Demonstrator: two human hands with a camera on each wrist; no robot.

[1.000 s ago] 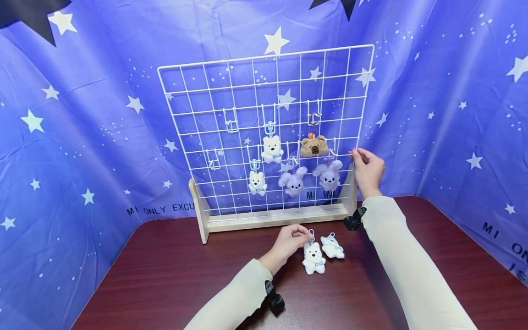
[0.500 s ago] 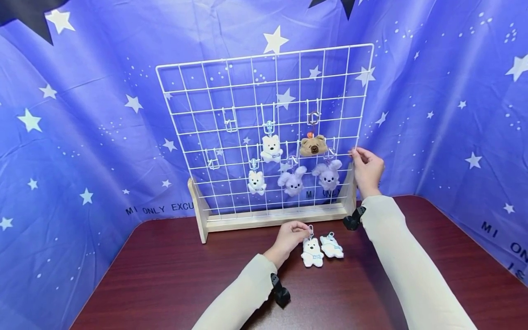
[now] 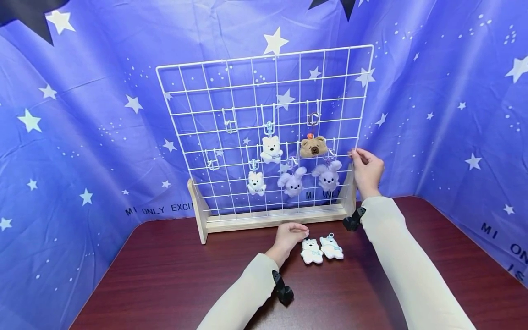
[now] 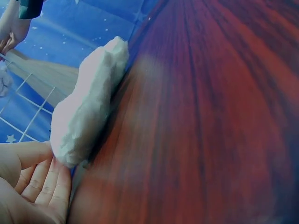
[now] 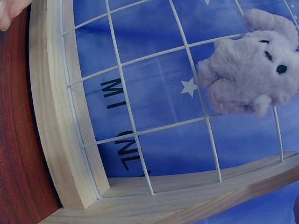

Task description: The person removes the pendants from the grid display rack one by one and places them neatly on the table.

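My left hand (image 3: 288, 239) is at the head end of a white bear plush keychain (image 3: 311, 252) on the table, its thumb and fingers pinching the clip end, which they hide. In the left wrist view the thumb and fingers of that hand (image 4: 32, 182) meet the end of the white plush (image 4: 86, 102). A second white bear keychain (image 3: 332, 248) lies close on the right, its metal clip pointing away. My right hand (image 3: 368, 168) pinches the right edge of the white wire grid (image 3: 300, 53) between thumb and fingers.
On the grid's hooks hang white bears (image 3: 272, 149), a brown bear-like head (image 3: 313, 147) and purple rabbits (image 3: 328, 177). Two clips (image 3: 231, 124) hang at the left without a visible plush. A wooden stand (image 3: 276, 217) holds the grid. Star-printed blue cloth (image 3: 82, 137) surrounds the table (image 3: 173, 275).
The white bear in my left hand has tipped from raised to lying flat on the table. The left hand shifted slightly right and away from me. My right hand stays on the grid edge.
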